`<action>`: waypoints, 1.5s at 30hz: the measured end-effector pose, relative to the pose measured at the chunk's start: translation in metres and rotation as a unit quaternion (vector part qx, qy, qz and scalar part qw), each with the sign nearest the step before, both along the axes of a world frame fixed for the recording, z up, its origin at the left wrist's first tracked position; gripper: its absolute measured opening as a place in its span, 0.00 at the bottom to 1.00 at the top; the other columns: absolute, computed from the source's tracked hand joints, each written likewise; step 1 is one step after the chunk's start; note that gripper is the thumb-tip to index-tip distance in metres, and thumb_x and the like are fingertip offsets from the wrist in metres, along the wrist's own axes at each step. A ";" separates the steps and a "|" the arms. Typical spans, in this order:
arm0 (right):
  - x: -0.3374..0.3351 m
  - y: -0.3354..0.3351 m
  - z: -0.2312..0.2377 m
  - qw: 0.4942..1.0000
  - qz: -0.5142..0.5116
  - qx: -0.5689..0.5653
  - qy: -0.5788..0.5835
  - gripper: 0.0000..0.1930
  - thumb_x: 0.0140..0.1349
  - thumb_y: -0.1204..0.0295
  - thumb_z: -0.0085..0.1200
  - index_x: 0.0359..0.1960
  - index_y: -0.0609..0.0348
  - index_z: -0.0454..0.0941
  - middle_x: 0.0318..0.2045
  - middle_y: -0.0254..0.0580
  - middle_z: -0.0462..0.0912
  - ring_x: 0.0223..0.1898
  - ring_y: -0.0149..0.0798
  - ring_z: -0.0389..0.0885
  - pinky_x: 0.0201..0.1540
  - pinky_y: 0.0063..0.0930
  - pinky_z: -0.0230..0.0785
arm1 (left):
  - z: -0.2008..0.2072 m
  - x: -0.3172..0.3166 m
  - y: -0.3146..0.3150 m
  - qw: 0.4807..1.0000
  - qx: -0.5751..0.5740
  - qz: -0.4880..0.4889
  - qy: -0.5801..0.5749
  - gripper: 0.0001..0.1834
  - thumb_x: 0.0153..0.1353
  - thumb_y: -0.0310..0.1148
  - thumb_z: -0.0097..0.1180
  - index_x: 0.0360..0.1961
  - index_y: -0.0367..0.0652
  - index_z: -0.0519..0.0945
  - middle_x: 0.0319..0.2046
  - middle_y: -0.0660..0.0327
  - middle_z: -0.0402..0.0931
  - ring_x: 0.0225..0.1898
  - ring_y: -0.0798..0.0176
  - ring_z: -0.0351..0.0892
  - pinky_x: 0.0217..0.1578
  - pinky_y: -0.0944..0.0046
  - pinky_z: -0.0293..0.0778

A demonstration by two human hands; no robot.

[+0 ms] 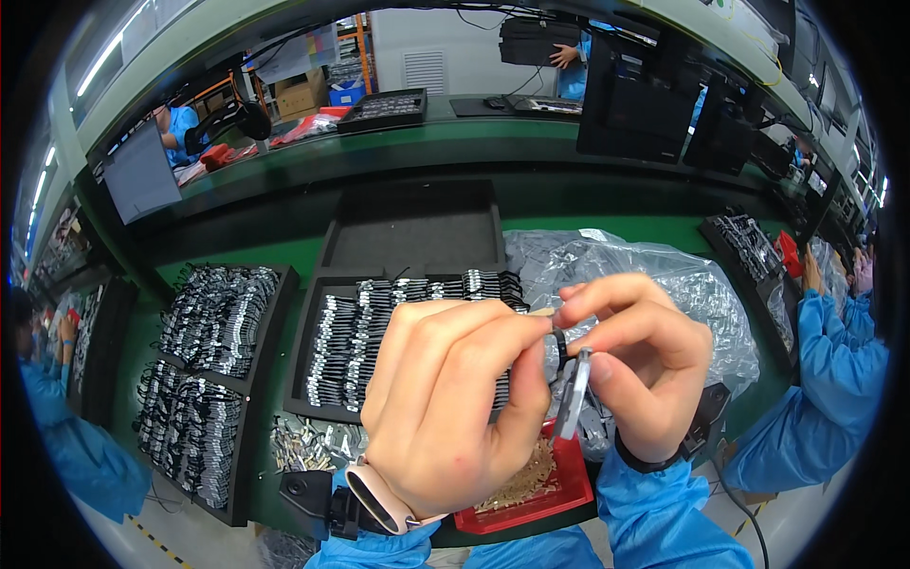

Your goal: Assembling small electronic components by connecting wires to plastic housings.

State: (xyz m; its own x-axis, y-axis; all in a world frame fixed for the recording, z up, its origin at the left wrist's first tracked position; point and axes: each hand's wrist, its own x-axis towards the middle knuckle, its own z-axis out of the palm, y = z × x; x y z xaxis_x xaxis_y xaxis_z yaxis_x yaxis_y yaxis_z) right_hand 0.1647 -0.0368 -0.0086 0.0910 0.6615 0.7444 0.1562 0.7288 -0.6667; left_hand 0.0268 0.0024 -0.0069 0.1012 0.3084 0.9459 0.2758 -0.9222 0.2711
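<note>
Silver-and-black, one small piece (pixel 572 394) is between the fingers of the right hand (pixel 645 365), whose grip is closed to a pinch around it, above one red tray (pixel 578 474) of brown bits. One left hand (pixel 455 398) meets it, thumb and forefinger drawn nearly together beside the piece's black end; whether this grip has hold of anything I cannot tell. Around the left wrist is one watch (pixel 373 498), and one black device sits at each wrist. Similar pieces, too many to count, fill three black trays on the desk (pixel 559 211): one left tray (pixel 250 417) in two blocks, one middle tray (pixel 318 412) partly behind the left hand, and one right tray (pixel 716 237). Behind the middle one lies one bare black tray (pixel 412 223); beside it spreads clear plastic sheeting (pixel 654 275). One loose heap of small parts (pixel 308 446) lies near the left wrist. Green covers the desk and the long shelf (pixel 474 137) beyond, which carries another black tray. Past it are a pale wall with one vent (pixel 424 73) and orange racking; people in blue work at both sides.
</note>
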 end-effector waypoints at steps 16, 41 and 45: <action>0.003 0.003 -0.002 0.991 -0.017 0.106 -0.077 0.08 0.41 0.85 0.56 0.27 0.66 0.77 0.30 0.51 0.80 0.36 0.42 0.80 0.50 0.49 0.62 | 0.001 -0.001 -0.003 0.999 -0.018 -0.041 -0.007 0.08 0.42 0.16 0.57 0.28 0.34 0.78 0.25 0.56 0.76 0.26 0.59 0.74 0.29 0.65 0.69; 0.000 0.004 -0.011 0.980 0.095 -0.090 0.151 0.06 0.51 0.82 0.52 0.32 0.71 0.75 0.30 0.49 0.80 0.34 0.37 0.79 0.43 0.31 0.69 | 0.002 -0.010 0.006 0.998 -0.020 -0.057 -0.018 0.09 0.38 0.14 0.53 0.25 0.34 0.76 0.23 0.56 0.74 0.26 0.60 0.73 0.28 0.67 0.69; 0.002 0.004 -0.006 0.964 0.130 -0.133 0.192 0.06 0.54 0.83 0.50 0.33 0.71 0.75 0.29 0.47 0.80 0.33 0.34 0.78 0.39 0.24 0.70 | 0.004 -0.011 0.000 0.998 0.055 -0.006 0.010 0.11 0.38 0.15 0.55 0.26 0.36 0.76 0.23 0.58 0.74 0.25 0.61 0.73 0.27 0.66 0.69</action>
State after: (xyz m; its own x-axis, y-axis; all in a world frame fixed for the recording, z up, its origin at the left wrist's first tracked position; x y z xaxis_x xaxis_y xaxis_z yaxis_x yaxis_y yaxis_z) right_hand 0.1668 -0.0328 -0.0149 0.1319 0.8618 0.4898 -0.3041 0.5055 -0.8075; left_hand 0.0161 0.0023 -0.0032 0.1243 0.2004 0.9718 0.2687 -0.9496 0.1614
